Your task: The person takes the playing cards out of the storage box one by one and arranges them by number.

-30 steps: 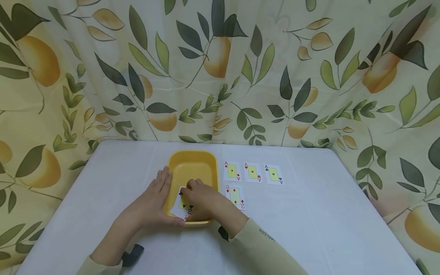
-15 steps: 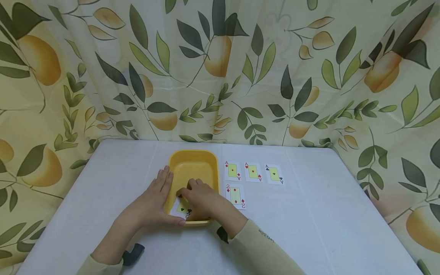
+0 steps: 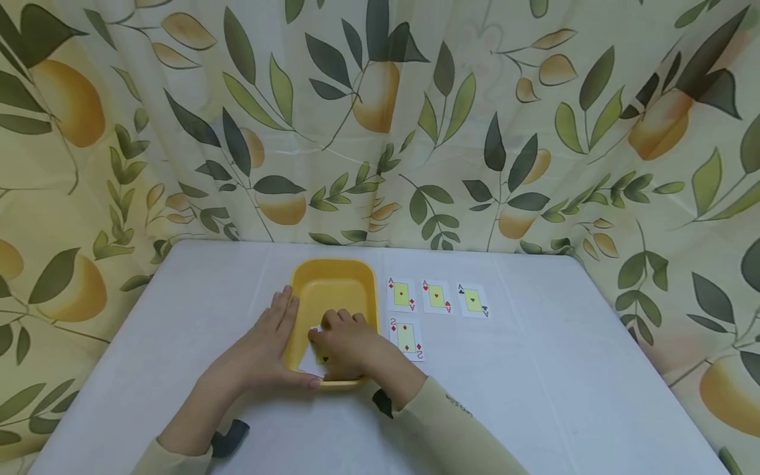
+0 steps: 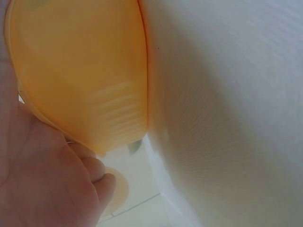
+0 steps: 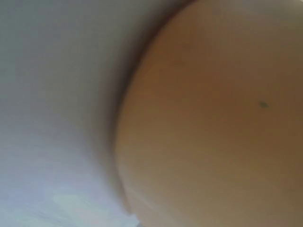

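The right hand [image 3: 350,346] has its fingers curled down over a white paper playing card with a yellow centre panel [image 3: 311,361], gripping it inside a yellow, rounded rectangular plastic tray [image 3: 335,290]; the thumb's hold is mostly hidden. A black pip shows on that card, its corner index covered. Left of the grip, the left hand [image 3: 267,353] lies with straight fingers against the tray's side and its thumb along the near rim. Just right of the grip, beyond the tray, a white card reads "2" with red diamonds [image 3: 406,339]. Farther off, a row runs rightward: "A" of diamonds [image 3: 401,295], "A" of hearts [image 3: 436,297] and a black-suited "A" [image 3: 472,301]. Behind the gripping hand, the pale beige right sleeve [image 3: 457,435] bears small dark lettering, too blurred to read.
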### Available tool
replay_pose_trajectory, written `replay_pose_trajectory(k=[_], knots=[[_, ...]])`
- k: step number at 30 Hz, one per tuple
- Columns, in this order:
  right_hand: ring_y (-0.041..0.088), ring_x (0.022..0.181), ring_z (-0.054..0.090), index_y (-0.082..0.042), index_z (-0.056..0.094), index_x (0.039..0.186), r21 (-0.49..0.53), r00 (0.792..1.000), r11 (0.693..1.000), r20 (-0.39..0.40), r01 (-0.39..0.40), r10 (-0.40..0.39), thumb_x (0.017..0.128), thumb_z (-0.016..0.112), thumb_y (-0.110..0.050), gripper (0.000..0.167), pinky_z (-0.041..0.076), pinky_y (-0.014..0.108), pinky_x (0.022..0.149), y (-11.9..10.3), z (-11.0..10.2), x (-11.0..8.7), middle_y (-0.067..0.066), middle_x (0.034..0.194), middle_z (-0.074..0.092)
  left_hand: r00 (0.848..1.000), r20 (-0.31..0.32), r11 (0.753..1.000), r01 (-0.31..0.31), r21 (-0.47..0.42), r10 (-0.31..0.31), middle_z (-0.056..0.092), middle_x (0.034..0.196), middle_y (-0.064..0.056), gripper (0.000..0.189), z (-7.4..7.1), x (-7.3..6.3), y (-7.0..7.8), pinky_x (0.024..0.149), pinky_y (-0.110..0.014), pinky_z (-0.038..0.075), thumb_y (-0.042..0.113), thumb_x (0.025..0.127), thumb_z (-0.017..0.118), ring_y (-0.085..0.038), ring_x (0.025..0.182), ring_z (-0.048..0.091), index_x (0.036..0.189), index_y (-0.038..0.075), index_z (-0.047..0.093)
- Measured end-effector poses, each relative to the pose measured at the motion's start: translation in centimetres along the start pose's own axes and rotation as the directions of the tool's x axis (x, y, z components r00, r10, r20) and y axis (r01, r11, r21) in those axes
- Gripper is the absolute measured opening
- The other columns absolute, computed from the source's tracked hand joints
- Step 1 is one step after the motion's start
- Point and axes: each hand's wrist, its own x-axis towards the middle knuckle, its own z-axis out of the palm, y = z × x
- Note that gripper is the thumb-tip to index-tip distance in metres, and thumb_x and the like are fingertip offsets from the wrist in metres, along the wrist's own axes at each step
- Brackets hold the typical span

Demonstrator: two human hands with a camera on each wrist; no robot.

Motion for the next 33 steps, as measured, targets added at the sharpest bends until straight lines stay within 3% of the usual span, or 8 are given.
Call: replay_pose_trajectory(k=[7,11,16,20,24,30,33], knots=[[0.015,0.100,0.043,-0.028,0.062,0.121,0.031,0.997,0.999,-0.079,-0.019,0.022,0.068,0.084,-0.060,0.066,0.045,0.031,0.087,0.1,0.4,0.0,-0.003,0.110,0.050,1.000,0.009,1.000,0.010,-0.010,-0.010,-0.007,0.167,-0.018,0.148,-0.1,0.0,0.3,0.122,-0.056,0.018,0.092,0.058,0.064,-0.038,0.154,0.001,0.158,-0.003,0.008],[0.016,0.097,0.042,-0.027,0.059,0.123,-0.009,0.993,1.000,-0.115,-0.007,0.006,0.069,0.081,-0.063,0.068,0.043,0.030,0.086,0.1,0.5,0.0,-0.002,0.105,0.050,1.000,0.010,1.000,0.007,-0.012,-0.007,-0.006,0.167,-0.019,0.147,-0.2,0.0,0.3,0.122,-0.056,0.018,0.088,0.059,0.067,-0.039,0.154,0.001,0.158,-0.004,0.008],[0.017,0.103,0.042,-0.025,0.053,0.139,-0.037,0.986,0.999,-0.165,0.004,-0.010,0.073,0.075,-0.065,0.080,0.044,0.031,0.093,0.1,0.4,0.0,-0.001,0.115,0.050,1.000,-0.001,1.000,-0.003,-0.019,0.003,-0.007,0.167,-0.018,0.145,-0.1,-0.1,0.2,0.122,-0.056,0.018,0.086,0.061,0.069,-0.039,0.153,0.001,0.158,-0.003,0.009],[0.014,0.109,0.046,-0.020,0.048,0.147,0.045,0.978,0.999,-0.207,0.029,-0.019,0.072,0.076,-0.063,0.091,0.049,0.028,0.096,0.3,-0.7,-0.6,-0.002,0.126,0.050,1.000,-0.008,1.000,-0.012,-0.014,0.012,-0.007,0.167,-0.018,0.145,-0.1,-0.2,0.2,0.122,-0.056,0.018,0.087,0.061,0.068,-0.040,0.153,0.002,0.158,-0.003,0.008],[0.009,0.107,0.048,-0.017,0.047,0.149,0.130,0.969,0.990,-0.244,0.061,-0.027,0.069,0.081,-0.058,0.096,0.052,0.024,0.089,1.0,-2.2,-1.5,-0.005,0.126,0.049,1.000,-0.008,1.000,-0.018,-0.009,0.018,-0.006,0.167,-0.020,0.146,-0.1,-0.1,0.3,0.122,-0.056,0.017,0.088,0.061,0.066,-0.041,0.153,0.002,0.158,-0.004,0.008],[0.009,0.102,0.049,-0.014,0.052,0.146,0.115,0.952,0.988,-0.299,0.105,-0.067,0.068,0.081,-0.049,0.091,0.052,0.021,0.083,2.8,-3.9,-3.1,-0.002,0.127,0.049,1.000,-0.011,1.000,0.005,-0.026,-0.005,-0.004,0.167,-0.019,0.146,-0.1,-0.1,0.5,0.122,-0.056,0.017,0.086,0.060,0.070,-0.041,0.153,0.002,0.158,-0.004,0.009],[0.008,0.103,0.048,-0.016,0.053,0.145,0.128,0.955,0.989,-0.295,0.078,-0.038,0.067,0.081,-0.046,0.088,0.051,0.021,0.087,3.9,-4.4,-4.5,-0.003,0.127,0.049,1.000,-0.009,1.000,0.013,-0.024,-0.013,-0.004,0.167,-0.019,0.146,0.0,0.0,0.5,0.123,-0.055,0.017,0.086,0.060,0.070,-0.040,0.153,0.002,0.158,-0.004,0.010]])
